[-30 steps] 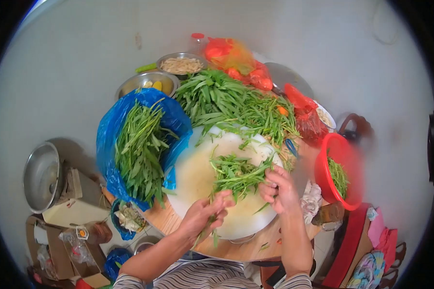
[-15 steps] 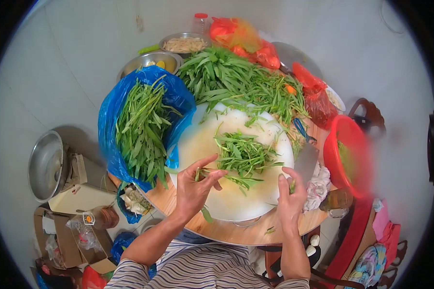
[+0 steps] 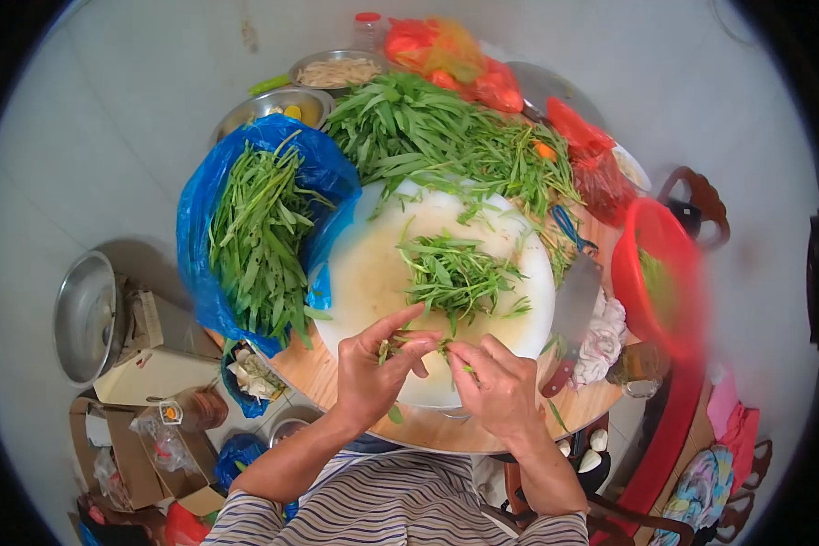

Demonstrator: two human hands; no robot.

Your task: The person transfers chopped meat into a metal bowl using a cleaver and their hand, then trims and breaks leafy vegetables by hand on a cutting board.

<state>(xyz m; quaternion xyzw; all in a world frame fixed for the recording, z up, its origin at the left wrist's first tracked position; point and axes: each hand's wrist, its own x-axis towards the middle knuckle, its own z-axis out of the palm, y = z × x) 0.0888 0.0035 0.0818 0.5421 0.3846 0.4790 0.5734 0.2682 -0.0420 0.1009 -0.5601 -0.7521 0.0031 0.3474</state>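
Observation:
My left hand (image 3: 373, 369) pinches a short bit of green leafy stem between thumb and fingers, over the near edge of the round white cutting board (image 3: 359, 273). Close beside it my right hand (image 3: 499, 387) is closed on the same greens, its fingertips almost touching the left ones. Just beyond both hands lies a pile of broken leafy greens (image 3: 460, 278) on the board. To the left, a blue plastic bag (image 3: 196, 223) holds long leafy stems (image 3: 259, 246). A cleaver (image 3: 575, 309) rests right of the board, its dark handle toward me.
More leafy greens (image 3: 409, 127) are heaped behind the board. At right stand a red basin (image 3: 623, 264), a white cloth-like bundle (image 3: 602, 341) and a glass jar (image 3: 642, 364). Blue-handled scissors (image 3: 569, 227) lie near the board. Metal bowls (image 3: 314, 105) and red bags (image 3: 596, 173) line the back.
My right hand has moved left from beside the cleaver to meet my left hand at the greens. The cleaver's handle now shows. The view has shifted slightly.

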